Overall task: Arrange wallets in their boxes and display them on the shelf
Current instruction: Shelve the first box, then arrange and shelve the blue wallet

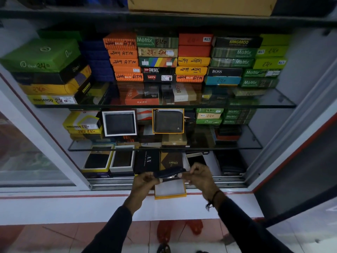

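Both hands hold a dark navy zip wallet [168, 173] edge-on in front of the bottom shelf. My left hand [145, 181] grips its left end; my right hand [199, 175] pinches its right end. Directly below the wallet an open, empty box [170, 190] with a yellow rim and white lining rests on the cabinet's sliding-door track. On the middle glass shelf [164, 148] a brown zip wallet stands displayed in a yellow-rimmed box [168, 121], beside a black wallet in a white-rimmed box [119, 123].
The top glass shelf [164, 106] carries stacks of closed wallet boxes in orange, green, yellow and black. The bottom shelf holds two open boxed wallets [109, 159], a black AX box [148, 160] and a brown box [171, 160]. A white ledge [73, 207] fronts the cabinet.
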Demonstrator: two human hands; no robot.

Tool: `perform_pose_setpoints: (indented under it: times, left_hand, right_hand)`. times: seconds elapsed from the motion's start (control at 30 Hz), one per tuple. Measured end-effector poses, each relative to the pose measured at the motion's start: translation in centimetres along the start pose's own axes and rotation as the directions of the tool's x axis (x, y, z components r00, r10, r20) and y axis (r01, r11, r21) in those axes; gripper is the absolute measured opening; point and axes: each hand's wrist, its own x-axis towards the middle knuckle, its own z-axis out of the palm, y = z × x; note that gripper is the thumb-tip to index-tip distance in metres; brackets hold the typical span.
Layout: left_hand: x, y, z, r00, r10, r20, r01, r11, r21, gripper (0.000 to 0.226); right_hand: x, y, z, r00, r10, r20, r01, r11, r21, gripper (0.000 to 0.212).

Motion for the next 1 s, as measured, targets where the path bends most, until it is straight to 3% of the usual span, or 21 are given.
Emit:
perform_pose_setpoints:
  times: [0.13, 0.23, 0.37, 0.5, 0.57, 0.67, 0.73, 0.8, 0.9, 1.0]
  left_hand:
    - [-0.1, 1.2, -1.9, 0.992, -0.023, 0.124, 0.032, 0.997, -0.068, 0.019]
    - [0.0, 1.4, -1.2, 0.977, -0.092, 0.192, 0.133, 0.969, -0.208, 0.023]
    - [-0.7, 1.0, 0.5, 0.952, -0.079, 0.297, 0.168, 0.943, -0.286, 0.031]
    - [-1.0, 0.4, -0.8, 0.955, -0.063, 0.289, 0.175, 0.909, -0.379, 0.037]
    - [-1.3, 1.1, -0.8, 0.938, -0.035, 0.346, 0.169, 0.916, -0.363, 0.040]
    - [-2.0, 2.4, 1.0, 0.886, 0.013, 0.464, 0.157, 0.933, -0.325, 0.049]
    - [-2.1, 3.1, 2.3, 0.872, 0.028, 0.489, 0.154, 0.932, -0.328, 0.060]
    - [-2.1, 3.3, 2.9, 0.889, 0.018, 0.458, 0.158, 0.926, -0.344, 0.072]
    - [-2.3, 3.1, 2.1, 0.926, 0.011, 0.377, 0.111, 0.947, -0.300, 0.060]
    - [-2.3, 2.9, 0.5, 0.936, 0.005, 0.353, 0.045, 0.990, -0.135, 0.065]
  right_hand:
    - [1.8, -1.0, -3.9, 0.998, 0.022, -0.056, -0.019, 0.998, 0.053, 0.047]
    - [2.5, -0.3, -4.2, 0.996, 0.085, 0.036, -0.088, 0.990, 0.106, 0.043]
    - [3.3, 0.6, -3.3, 0.983, 0.143, 0.113, -0.172, 0.935, 0.309, 0.037]
    - [3.8, 0.1, -4.0, 0.974, 0.122, 0.191, -0.163, 0.962, 0.218, 0.033]
    - [3.9, 0.4, -4.2, 0.968, 0.147, 0.202, -0.191, 0.957, 0.217, 0.031]
    - [3.0, 1.1, -2.3, 0.921, 0.152, 0.357, -0.252, 0.935, 0.251, 0.016]
    - [2.2, 2.0, -0.5, 0.893, 0.186, 0.411, -0.362, 0.838, 0.408, 0.037]
    - [2.0, 3.0, 0.4, 0.899, 0.209, 0.384, -0.380, 0.809, 0.448, 0.039]
    - [2.3, 3.6, 0.2, 0.943, 0.207, 0.262, -0.297, 0.878, 0.375, 0.018]
    - [3.0, 3.6, -1.1, 0.925, 0.289, 0.248, -0.362, 0.869, 0.336, 0.037]
